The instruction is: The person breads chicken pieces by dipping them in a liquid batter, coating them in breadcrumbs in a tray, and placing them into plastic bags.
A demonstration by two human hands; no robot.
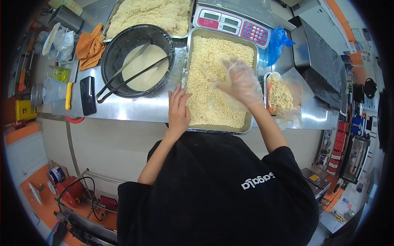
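My right hand (pixel 244 83), in a clear plastic glove, is over the right half of a deep metal tray (pixel 224 130) of pale, coarse crumbs (pixel 209 58). Its thumb and fingers are spread, the fingertips at or just above the crumbs. I see nothing gripped in it, though the loose glove hides the palm side. My bare left hand (pixel 178 107) rests on the tray's left rim, fingers straight and slightly apart. Left of the tray stands a black pot (pixel 107 66) of whitish batter (pixel 135 73), with metal tongs (pixel 121 82) leaning in it.
Behind lie a second crumb tray (pixel 150 15) and a digital scale (pixel 232 23). A blue plastic bag (pixel 277 46) and a small crumb-topped container (pixel 280 95) are to the right. An orange cloth (pixel 90 46), a phone (pixel 88 96) and a yellow-handled utensil (pixel 68 97) lie left.
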